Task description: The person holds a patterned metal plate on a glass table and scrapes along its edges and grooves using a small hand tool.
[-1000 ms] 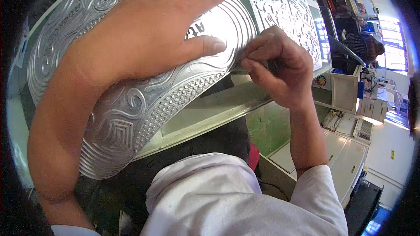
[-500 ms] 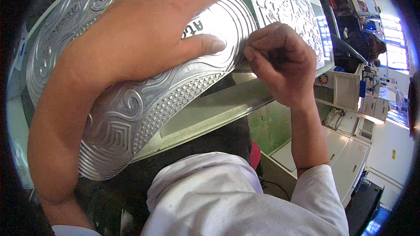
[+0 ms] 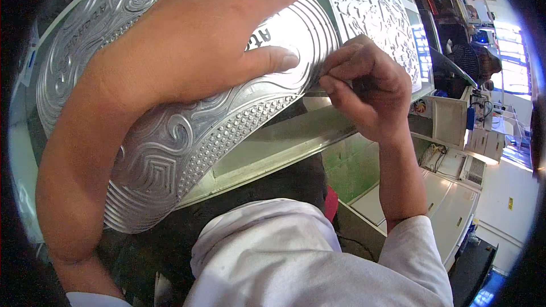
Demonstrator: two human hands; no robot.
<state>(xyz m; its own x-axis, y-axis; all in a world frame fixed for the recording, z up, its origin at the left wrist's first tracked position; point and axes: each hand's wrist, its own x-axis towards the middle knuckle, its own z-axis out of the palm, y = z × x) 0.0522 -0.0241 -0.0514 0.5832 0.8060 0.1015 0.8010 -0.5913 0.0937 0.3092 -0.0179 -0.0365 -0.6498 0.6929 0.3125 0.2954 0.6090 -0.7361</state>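
A silvery metal plate shaped like a shoe sole, with raised swirls, grooves and rows of small studs, lies at a slant in front of me. My left hand rests flat across its upper part, fingers spread, the thumb pointing right. At the plate's right rim, my right hand is closed with thumb and forefinger pinched together. Whatever it pinches, if anything, is hidden by the fingers. Part of the plate's far side is covered by my left hand.
Beyond my right hand lies a second metal sheet with a raised broken pattern. Below the sole plate runs the pale bench edge. White cabinets stand to the right, with a dark fan farther back.
The sole plate and my left hand have shifted slightly right in view. My right hand sits a little lower in the picture, still pinched at the plate's rim.
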